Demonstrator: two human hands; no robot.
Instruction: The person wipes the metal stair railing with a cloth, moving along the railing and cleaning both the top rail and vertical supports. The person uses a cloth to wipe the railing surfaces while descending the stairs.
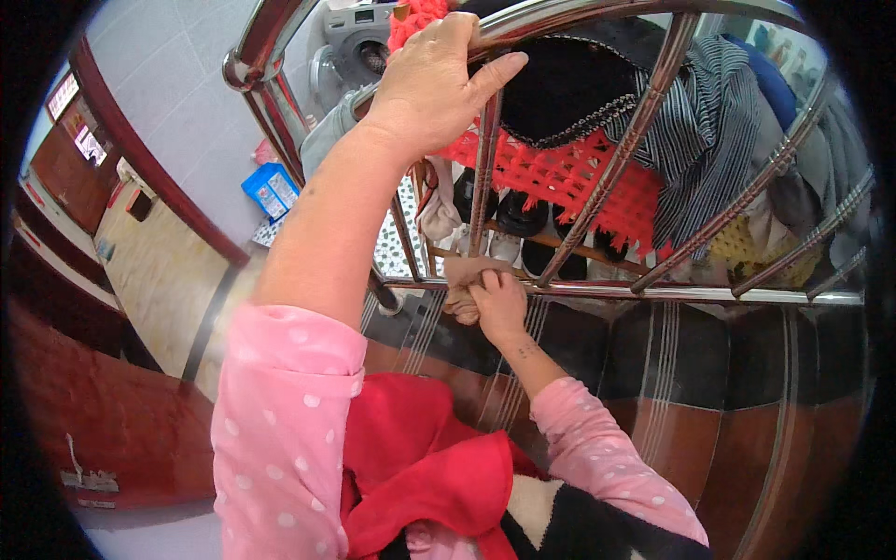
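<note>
My left hand [437, 84] reaches up and grips the shiny metal handrail [560, 19] of a stair railing, its thumb lying along the near side. Lower down, my right hand [500, 304] holds a bunched brown cloth [465, 280] against the bottom rail [602, 290], at the foot of an upright baluster [485, 175]. Part of the cloth spreads flat over the rail and part hangs in folds below it. My fingertips are partly hidden in the cloth.
Behind the balusters are a red openwork knit cloth [560, 168], a striped garment [721, 133], a black item [567, 87] and several shoes [521, 213]. A washing machine [360, 42] and a blue packet [271, 191] lie beyond. Tiled stairs [630, 364] run below the railing.
</note>
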